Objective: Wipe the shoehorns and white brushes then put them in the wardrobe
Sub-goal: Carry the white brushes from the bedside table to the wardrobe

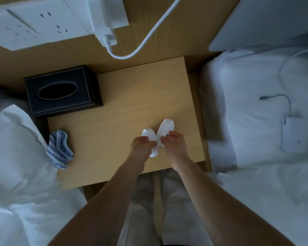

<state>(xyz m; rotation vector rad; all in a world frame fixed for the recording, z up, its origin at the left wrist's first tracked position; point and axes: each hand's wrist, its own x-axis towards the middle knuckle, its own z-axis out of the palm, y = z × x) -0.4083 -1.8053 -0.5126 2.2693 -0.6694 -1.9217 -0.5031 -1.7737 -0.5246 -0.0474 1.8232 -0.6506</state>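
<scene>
Over the wooden bedside table (pixel 114 96), both hands hold white plastic pieces side by side. My left hand (pixel 140 146) grips one white shoehorn (pixel 148 134), whose lower end shows below my fingers. My right hand (pixel 172 142) pinches a second, larger white shoehorn (pixel 165 129) that stands tilted up to the right. The two pieces touch in the middle. A folded blue-and-white striped cloth (pixel 60 150) lies at the table's left edge, apart from both hands. No brushes or wardrobe are in view.
A black tissue box (pixel 62 90) stands at the table's back left. White beds flank the table; a white power bank with cable (pixel 293 136) lies on the right one. Wall sockets and a plugged charger (pixel 107 18) are above.
</scene>
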